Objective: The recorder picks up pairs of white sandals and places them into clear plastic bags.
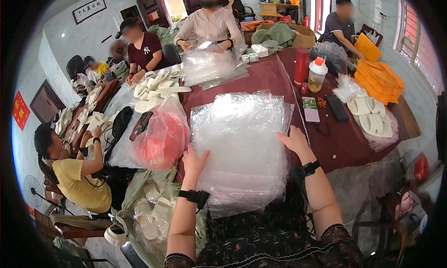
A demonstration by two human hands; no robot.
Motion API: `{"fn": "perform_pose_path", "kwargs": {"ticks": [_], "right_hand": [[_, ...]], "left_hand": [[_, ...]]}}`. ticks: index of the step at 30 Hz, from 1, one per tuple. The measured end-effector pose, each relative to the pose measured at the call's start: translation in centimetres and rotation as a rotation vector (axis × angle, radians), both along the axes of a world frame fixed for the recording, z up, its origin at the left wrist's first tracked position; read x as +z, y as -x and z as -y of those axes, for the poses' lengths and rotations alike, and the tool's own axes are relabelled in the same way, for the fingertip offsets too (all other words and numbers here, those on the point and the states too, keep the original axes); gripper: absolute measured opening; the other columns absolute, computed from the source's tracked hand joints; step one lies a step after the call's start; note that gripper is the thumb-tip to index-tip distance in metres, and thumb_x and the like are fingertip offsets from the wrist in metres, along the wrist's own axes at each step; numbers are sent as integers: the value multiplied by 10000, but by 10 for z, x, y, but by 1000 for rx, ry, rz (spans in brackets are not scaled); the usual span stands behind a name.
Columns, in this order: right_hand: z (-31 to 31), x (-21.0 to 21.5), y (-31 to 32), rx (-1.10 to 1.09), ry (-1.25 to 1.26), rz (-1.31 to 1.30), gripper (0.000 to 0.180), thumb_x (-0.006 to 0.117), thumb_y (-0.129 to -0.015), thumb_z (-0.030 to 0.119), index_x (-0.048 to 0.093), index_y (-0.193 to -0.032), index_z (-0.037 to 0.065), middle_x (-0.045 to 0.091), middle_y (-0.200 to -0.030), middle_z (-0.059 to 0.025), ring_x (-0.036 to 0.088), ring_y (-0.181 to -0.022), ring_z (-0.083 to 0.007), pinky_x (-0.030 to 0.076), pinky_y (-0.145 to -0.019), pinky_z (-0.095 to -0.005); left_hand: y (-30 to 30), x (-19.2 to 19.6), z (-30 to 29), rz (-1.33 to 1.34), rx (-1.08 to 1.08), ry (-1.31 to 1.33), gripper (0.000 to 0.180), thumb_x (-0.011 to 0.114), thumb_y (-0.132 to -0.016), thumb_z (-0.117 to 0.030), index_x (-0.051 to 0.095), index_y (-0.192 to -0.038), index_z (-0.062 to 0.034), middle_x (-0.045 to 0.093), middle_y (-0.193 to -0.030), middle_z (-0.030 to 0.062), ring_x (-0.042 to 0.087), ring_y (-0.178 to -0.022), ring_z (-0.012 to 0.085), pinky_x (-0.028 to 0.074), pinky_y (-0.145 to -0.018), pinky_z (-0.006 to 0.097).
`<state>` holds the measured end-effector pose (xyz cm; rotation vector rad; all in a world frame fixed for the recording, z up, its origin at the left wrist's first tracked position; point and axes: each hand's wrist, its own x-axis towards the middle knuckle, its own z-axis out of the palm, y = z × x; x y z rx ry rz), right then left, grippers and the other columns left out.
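I am counting five other people sitting around the long dark red table (274, 77). Two stacks of clear plastic bags are lying on it: one under my hands (240, 147), one by the far person (207, 65). One red flask (301, 66), one clear bottle with a red cap (317, 75) and two phones (310, 109) are standing near.

Head-worn fisheye view, looking down and forward, near the table (260, 77), edges bent

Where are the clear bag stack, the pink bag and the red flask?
Clear bag stack (242, 142): head view, middle of the top sheet.
Pink bag (158, 140): head view, its bulging front.
Red flask (301, 65): head view, mid-body.
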<state>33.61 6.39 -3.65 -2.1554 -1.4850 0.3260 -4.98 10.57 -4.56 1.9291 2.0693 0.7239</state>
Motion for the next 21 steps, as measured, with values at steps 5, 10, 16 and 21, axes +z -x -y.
{"fn": "perform_pose_path", "kwargs": {"ticks": [5, 10, 16, 21], "right_hand": [[-36, -18, 11, 173, -151, -294, 742, 761, -767, 382, 471, -1335, 2, 606, -1203, -285, 576, -1154, -416, 467, -970, -448], [-9, 7, 27, 13, -194, 90, 946, 809, -688, 334, 344, -1421, -41, 462, -1333, -295, 433, -1245, -449, 396, -1021, -500], [25, 14, 63, 486, -445, 351, 745, 740, -785, 384, 470, -1394, 49, 464, -1390, -210, 414, -1271, -423, 332, -1054, -530], [39, 1, 86, 691, -110, 294, 678, 670, -834, 482, 529, -1364, 83, 454, -1406, -209, 391, -1314, -412, 310, -1066, -544]], "left_hand": [[-8, -29, -19, -21, -140, -118, 845, 752, -796, -400, 362, -1408, 34, 549, -1217, 332, 546, -1091, 484, 435, -951, 506], [-17, -4, 7, -125, -70, -49, 803, 734, -808, -434, 395, -1409, -25, 424, -1373, 341, 466, -1216, 500, 424, -990, 539], [-30, 33, 21, -359, -172, -175, 864, 696, -792, -587, 409, -1446, -101, 289, -1489, 326, 303, -1346, 531, 302, -1091, 605], [-52, 33, 28, -277, -624, -228, 879, 686, -759, -637, 396, -1486, -239, 211, -1573, 249, 221, -1421, 492, 263, -1103, 627]]}}
